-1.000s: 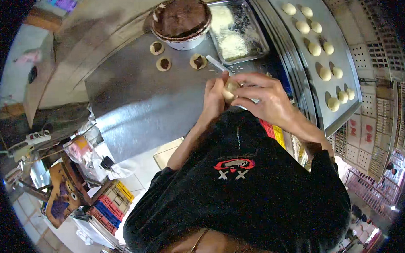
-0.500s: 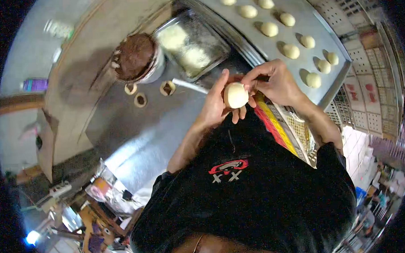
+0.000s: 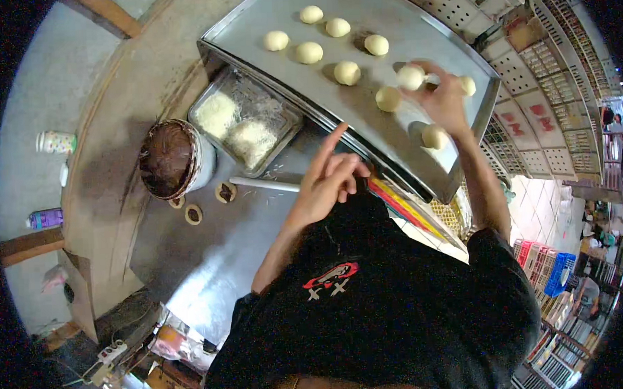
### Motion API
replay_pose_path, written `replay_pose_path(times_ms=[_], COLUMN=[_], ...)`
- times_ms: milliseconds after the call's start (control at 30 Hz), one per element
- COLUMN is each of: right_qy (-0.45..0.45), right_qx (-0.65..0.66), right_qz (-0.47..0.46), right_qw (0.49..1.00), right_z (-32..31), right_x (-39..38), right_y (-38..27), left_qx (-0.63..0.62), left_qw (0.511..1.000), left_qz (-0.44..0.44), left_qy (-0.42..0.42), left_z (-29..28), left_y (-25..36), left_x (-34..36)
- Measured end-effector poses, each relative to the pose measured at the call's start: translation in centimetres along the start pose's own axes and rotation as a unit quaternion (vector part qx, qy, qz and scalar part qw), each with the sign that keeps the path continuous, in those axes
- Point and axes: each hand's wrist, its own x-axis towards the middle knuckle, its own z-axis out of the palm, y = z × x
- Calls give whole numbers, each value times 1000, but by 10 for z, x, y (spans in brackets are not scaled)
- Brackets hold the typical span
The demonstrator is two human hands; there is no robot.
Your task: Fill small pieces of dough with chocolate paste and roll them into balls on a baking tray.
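Observation:
My left hand [image 3: 327,184] hovers beside the near edge of the large metal baking tray [image 3: 277,7]. Its index finger points out, the other fingers are loosely bent, and I see nothing in it. Over the tray, my right hand [image 3: 444,102] has its fingertips closed at a pale round dough ball [image 3: 410,78]. More dough balls stand spaced out on the tray, among them one [image 3: 388,98] beside that hand, one [image 3: 434,136] below its wrist and one [image 3: 467,85] partly behind it. The hand may cover others.
A bucket of dark brown filling [image 3: 167,158] stands at left. Next to it are a smaller metal tray [image 3: 282,137] with pale flour-like heaps, a white stick-like tool [image 3: 264,184] and dough rounds with dark centres [image 3: 225,192]. Stacked perforated crates [image 3: 521,112] line the right.
My right hand has moved from my left hand out over the baking tray. The dough ball has left my left hand, whose fingers have loosened. The view has shifted, showing more of the tray.

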Motion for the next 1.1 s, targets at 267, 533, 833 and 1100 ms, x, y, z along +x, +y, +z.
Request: replay_pose_path(times_ms=[267, 533, 833, 1100], right_qy=[60, 82, -77, -365], right_qx=[-157, -332, -42, -257], right_qz=[28, 8, -131, -88], right_qw=[985, 940, 988, 891], right_z=[-6, 2, 227, 410], right_x=[91, 76, -28, -24], right_y=[176, 47, -120, -81], left_qx=[53, 337, 555, 413], left_qw=[948, 729, 629, 860], left_qz=[14, -73, -63, 40], left_qy=[312, 591, 541, 297], left_z=[-106, -223, -291, -339], left_y=[-58, -163, -213, -176], left_x=[-70, -195, -165, -143])
